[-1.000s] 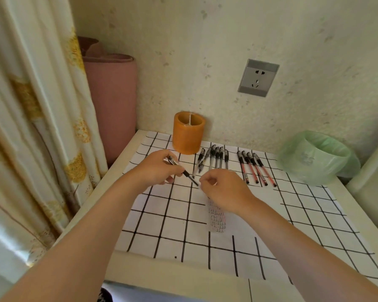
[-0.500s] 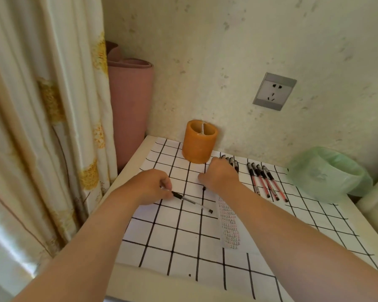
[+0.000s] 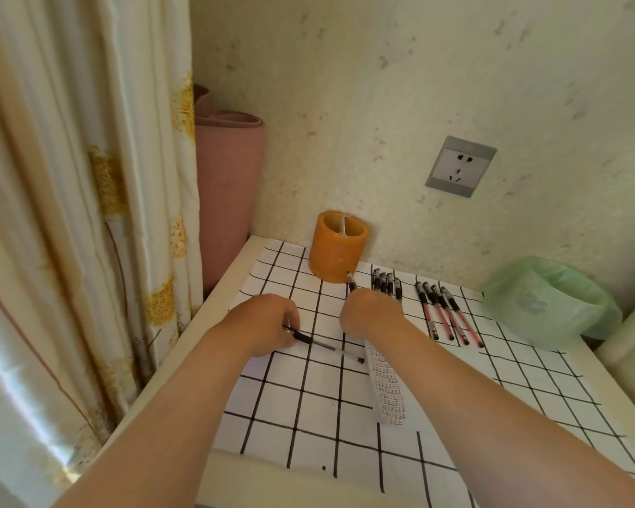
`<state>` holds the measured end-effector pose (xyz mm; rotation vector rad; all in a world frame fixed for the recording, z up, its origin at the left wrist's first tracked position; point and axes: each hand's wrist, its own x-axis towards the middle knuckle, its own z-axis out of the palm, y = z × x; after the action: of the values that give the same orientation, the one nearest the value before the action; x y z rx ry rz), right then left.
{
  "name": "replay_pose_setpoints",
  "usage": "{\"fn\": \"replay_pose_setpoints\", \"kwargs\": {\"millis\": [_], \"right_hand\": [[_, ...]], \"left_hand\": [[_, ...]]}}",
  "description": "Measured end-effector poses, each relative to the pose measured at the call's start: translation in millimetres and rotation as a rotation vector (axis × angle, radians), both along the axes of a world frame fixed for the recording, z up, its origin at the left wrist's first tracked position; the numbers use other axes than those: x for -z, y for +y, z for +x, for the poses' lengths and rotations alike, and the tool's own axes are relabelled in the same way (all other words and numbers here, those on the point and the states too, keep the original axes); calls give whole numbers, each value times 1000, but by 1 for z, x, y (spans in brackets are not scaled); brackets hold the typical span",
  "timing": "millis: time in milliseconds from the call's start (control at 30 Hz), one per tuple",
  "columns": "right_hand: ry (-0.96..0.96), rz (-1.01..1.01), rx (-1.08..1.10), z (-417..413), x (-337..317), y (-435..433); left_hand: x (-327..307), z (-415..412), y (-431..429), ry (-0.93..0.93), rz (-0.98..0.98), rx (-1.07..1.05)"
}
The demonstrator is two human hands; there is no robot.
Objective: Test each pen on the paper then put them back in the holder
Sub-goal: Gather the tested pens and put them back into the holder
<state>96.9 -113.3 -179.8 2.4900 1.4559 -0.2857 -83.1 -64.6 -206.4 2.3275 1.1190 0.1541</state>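
Note:
My left hand [image 3: 263, 322] holds a black pen [image 3: 327, 346] by its grip end, the pen lying low across the grid cloth and pointing right. My right hand [image 3: 369, 312] grips a second black pen [image 3: 351, 281], whose end sticks up just in front of the orange holder [image 3: 338, 247]. A strip of paper [image 3: 387, 388] covered with small scribbles lies under my right wrist. Several black pens [image 3: 386, 283] lie in a row behind my right hand. Several red pens [image 3: 446, 313] lie to their right.
The table edge [image 3: 220, 287] runs along the left, with a curtain [image 3: 81, 214] and a rolled pink mat [image 3: 228, 185] beyond it. A bin lined with a green bag [image 3: 550, 302] stands at the right. The wall carries a socket [image 3: 459, 166].
My right hand left the pen held by my left hand, reached to the row and picked up another black pen. My left hand lowered its pen toward the cloth.

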Motion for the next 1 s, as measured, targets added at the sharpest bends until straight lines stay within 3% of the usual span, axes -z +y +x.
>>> {"fn": "replay_pose_setpoints", "kwargs": {"millis": [400, 667, 1000], "right_hand": [[-66, 276, -388, -14, 31, -38], [88, 357, -539, -10, 33, -36], [-144, 358, -691, -29, 38, -36]], "left_hand": [[3, 4, -7, -86, 68, -135], [10, -2, -1, 54, 120, -28], [10, -2, 2, 52, 79, -34]]}}
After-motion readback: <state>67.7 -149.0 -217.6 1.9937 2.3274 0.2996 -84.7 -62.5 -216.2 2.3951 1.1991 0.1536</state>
